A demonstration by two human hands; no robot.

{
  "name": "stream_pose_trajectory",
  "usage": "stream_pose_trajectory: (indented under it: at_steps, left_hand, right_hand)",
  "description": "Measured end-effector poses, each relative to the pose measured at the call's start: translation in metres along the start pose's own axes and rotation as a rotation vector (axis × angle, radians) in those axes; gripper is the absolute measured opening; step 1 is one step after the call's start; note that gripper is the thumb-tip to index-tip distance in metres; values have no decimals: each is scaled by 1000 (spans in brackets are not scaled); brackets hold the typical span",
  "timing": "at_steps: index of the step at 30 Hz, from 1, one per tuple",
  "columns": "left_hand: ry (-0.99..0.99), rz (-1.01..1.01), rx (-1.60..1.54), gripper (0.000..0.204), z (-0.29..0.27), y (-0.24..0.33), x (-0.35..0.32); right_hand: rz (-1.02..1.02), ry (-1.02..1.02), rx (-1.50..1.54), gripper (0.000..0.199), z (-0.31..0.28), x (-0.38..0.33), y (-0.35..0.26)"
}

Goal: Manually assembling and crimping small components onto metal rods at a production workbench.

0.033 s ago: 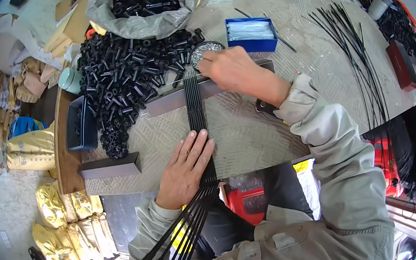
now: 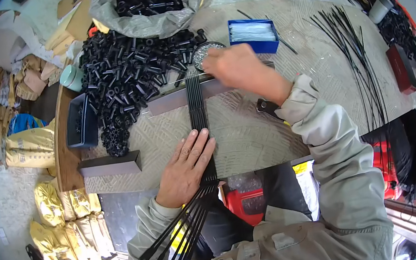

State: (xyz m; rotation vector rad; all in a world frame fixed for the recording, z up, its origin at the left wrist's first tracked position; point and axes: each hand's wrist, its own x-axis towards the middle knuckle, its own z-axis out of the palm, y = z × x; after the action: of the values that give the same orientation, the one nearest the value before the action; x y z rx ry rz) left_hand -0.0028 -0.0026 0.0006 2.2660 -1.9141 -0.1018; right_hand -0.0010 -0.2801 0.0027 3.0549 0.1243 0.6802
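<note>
My left hand lies with its fingers stretched out on a row of thin black rods. The rods run side by side across the table and fan out past its front edge. Their far ends rest at a long grey metal bar. My right hand is closed, fingertips pinched together at the rim of a round dish of small shiny metal pieces. Whatever the fingertips hold, if anything, is too small or hidden to make out.
A heap of black tubular parts covers the table's left, below a grey sack. A blue box of clear thin strips stands right of the dish. Loose black rods lie farther right. A second metal bar lies front left.
The view has shifted very slightly. My right hand is still by the dish, and my left hand stays flat on the rods.
</note>
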Motion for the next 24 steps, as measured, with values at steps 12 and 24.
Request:
stream_pose_trajectory:
  at_steps: [12, 24]
  left_hand:
    - [119, -2, -11, 86, -1, 10, -18]
    - [170, -16, 7, 81, 2, 18, -22]
  right_hand:
    - [314, -195, -14, 3, -31, 4, 86]
    - [-100, 195, 455, 17, -14, 11, -3]
